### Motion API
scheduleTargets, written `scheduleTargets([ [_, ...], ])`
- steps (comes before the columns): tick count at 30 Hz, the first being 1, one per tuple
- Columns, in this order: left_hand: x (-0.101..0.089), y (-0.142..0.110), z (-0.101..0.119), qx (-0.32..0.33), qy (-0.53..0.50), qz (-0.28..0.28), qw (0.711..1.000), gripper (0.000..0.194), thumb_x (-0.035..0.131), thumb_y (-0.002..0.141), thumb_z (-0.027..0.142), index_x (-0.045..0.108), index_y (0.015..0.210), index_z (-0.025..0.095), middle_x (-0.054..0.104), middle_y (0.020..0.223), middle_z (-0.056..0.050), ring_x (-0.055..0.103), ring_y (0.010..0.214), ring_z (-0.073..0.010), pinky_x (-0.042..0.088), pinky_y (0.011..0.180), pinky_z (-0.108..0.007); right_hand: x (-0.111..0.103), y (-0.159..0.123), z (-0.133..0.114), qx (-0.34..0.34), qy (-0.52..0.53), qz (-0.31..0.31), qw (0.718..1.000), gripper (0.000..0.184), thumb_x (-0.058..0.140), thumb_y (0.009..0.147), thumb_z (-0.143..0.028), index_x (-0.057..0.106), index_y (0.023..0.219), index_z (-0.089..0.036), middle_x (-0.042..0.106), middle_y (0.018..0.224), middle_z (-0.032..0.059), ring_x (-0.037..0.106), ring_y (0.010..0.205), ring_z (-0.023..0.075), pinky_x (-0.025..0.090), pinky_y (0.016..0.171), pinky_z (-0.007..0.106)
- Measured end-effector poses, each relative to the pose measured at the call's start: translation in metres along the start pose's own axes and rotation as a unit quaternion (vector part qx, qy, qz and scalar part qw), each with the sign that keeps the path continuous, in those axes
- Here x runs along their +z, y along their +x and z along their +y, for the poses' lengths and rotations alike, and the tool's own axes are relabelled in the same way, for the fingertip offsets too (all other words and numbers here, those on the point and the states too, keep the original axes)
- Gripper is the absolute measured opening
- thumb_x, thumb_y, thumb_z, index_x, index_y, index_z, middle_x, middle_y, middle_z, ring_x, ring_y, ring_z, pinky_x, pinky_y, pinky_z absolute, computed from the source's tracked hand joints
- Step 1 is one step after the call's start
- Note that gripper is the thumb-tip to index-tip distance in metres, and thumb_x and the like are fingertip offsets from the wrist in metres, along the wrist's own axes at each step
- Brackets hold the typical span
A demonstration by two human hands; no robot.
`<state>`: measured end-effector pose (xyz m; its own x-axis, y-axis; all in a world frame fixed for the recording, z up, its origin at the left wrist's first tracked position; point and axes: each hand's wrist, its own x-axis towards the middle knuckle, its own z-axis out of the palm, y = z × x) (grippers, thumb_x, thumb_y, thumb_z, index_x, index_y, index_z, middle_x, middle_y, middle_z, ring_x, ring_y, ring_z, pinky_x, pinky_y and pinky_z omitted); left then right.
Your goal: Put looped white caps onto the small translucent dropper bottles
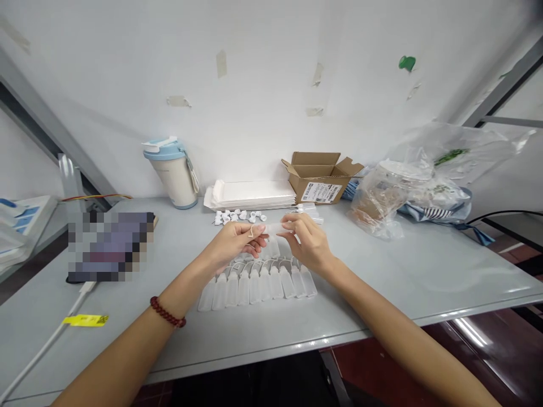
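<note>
We hold a small translucent white plastic bottle (275, 228) just above the grey counter (360, 299), between our two hands. Our left hand (237, 240) has its thumb and fingers closed on one end, where a thin white curved piece sticks up, and its lower fingers are curled loosely; our right hand (311, 240) pinches the other end between thumb and bent fingers. Below our hands lies a row of matching translucent bottles (254, 285), side by side, with thin white curved tubes (265, 264) at their tops (some are hidden behind our fingers). Beyond the hands we see a scatter of small white plastic caps (237, 216), then a stack of flat white cartons (254, 194) and an open brown cardboard box (320, 181) with a printed label. A cream tumbler with a pale blue lid (173, 175) stands near the wall, left of the cartons. To our right sits a crumpled clear plastic bag (377, 198); its contents are hard to make out.
</note>
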<state>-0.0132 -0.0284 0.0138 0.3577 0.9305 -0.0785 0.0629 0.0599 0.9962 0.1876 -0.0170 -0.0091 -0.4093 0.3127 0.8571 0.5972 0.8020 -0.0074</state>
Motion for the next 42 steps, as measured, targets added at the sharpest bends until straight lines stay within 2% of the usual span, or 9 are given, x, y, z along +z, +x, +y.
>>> scheduleTargets([
  [6,0.006,-0.004,0.006,0.081,0.09,0.076,0.99,0.027,0.072,0.07,0.04,0.072,0.08,0.015,0.065,0.068,-0.001,0.056,0.059,-0.0116,0.052,0.063,-0.029,0.0,0.001,0.001,-0.005,-0.006,0.008,1.0,0.008,0.05,0.089,-0.013,0.049,0.087,-0.021,0.064,0.086,0.0079,0.057,0.075,0.0175,0.048,0.064,0.029],
  [10,0.011,-0.006,0.008,0.109,0.111,0.11,0.982,0.028,0.073,0.068,0.036,0.072,0.087,0.015,0.068,0.08,-0.003,0.059,0.068,-0.0142,0.053,0.07,-0.031,0.002,0.001,0.003,0.007,0.019,0.026,0.999,0.008,0.052,0.088,-0.013,0.049,0.088,-0.021,0.063,0.086,0.0082,0.057,0.074,0.017,0.047,0.062,0.028],
  [14,0.011,-0.004,0.007,0.085,0.088,0.09,0.988,0.031,0.068,0.074,0.043,0.071,0.083,0.013,0.068,0.077,-0.005,0.061,0.069,-0.0151,0.054,0.072,-0.031,0.002,0.001,0.002,0.013,0.021,0.026,0.999,0.008,0.051,0.089,-0.014,0.048,0.087,-0.021,0.063,0.086,0.008,0.056,0.071,0.0159,0.047,0.061,0.028],
  [19,0.008,-0.003,0.005,0.015,0.076,0.029,0.997,0.045,0.056,0.081,0.054,0.067,0.072,0.012,0.065,0.068,-0.006,0.059,0.056,-0.0138,0.052,0.056,-0.028,0.002,0.0,0.001,0.017,0.023,0.023,0.999,0.009,0.051,0.088,-0.013,0.048,0.087,-0.022,0.064,0.085,0.0079,0.059,0.077,0.0177,0.049,0.065,0.029],
  [26,0.012,-0.009,0.01,0.142,0.215,0.075,0.963,0.029,0.058,0.081,0.044,0.067,0.074,0.017,0.064,0.074,-0.003,0.056,0.066,-0.0147,0.049,0.062,-0.026,0.002,-0.001,0.004,0.047,0.054,0.009,0.997,0.006,0.052,0.088,-0.017,0.049,0.088,-0.022,0.064,0.086,0.0081,0.06,0.076,0.018,0.049,0.062,0.029],
  [32,0.013,-0.007,0.011,0.062,0.156,0.033,0.985,0.047,0.049,0.084,0.056,0.066,0.074,0.013,0.065,0.071,-0.006,0.058,0.057,-0.0135,0.049,0.055,-0.026,0.001,0.0,0.003,0.05,0.047,0.014,0.998,0.006,0.052,0.088,-0.017,0.049,0.087,-0.021,0.064,0.087,0.0087,0.059,0.075,0.017,0.049,0.06,0.028],
  [35,0.013,-0.006,0.01,0.049,0.138,0.028,0.989,0.047,0.048,0.084,0.056,0.065,0.076,0.013,0.062,0.065,-0.004,0.057,0.053,-0.0123,0.048,0.054,-0.025,0.001,0.001,0.0,0.031,0.046,0.02,0.998,0.007,0.052,0.088,-0.015,0.049,0.086,-0.021,0.064,0.085,0.0079,0.059,0.075,0.0169,0.049,0.061,0.029],
  [39,0.013,-0.009,0.012,0.082,0.18,0.025,0.98,0.042,0.05,0.084,0.051,0.061,0.067,0.015,0.059,0.063,-0.002,0.055,0.056,-0.0127,0.045,0.056,-0.024,0.002,0.0,-0.001,0.042,0.053,0.016,0.998,0.005,0.051,0.089,-0.016,0.051,0.089,-0.022,0.065,0.085,0.0077,0.059,0.075,0.0172,0.05,0.063,0.029],
  [42,0.012,-0.011,0.013,0.141,0.275,0.037,0.95,0.038,0.048,0.086,0.044,0.057,0.062,0.017,0.057,0.061,0.0,0.052,0.059,-0.0132,0.041,0.056,-0.024,0.003,-0.002,0.001,0.042,0.056,0.008,0.998,0.005,0.051,0.089,-0.017,0.054,0.091,-0.021,0.066,0.087,0.0085,0.06,0.075,0.0177,0.05,0.063,0.029],
])
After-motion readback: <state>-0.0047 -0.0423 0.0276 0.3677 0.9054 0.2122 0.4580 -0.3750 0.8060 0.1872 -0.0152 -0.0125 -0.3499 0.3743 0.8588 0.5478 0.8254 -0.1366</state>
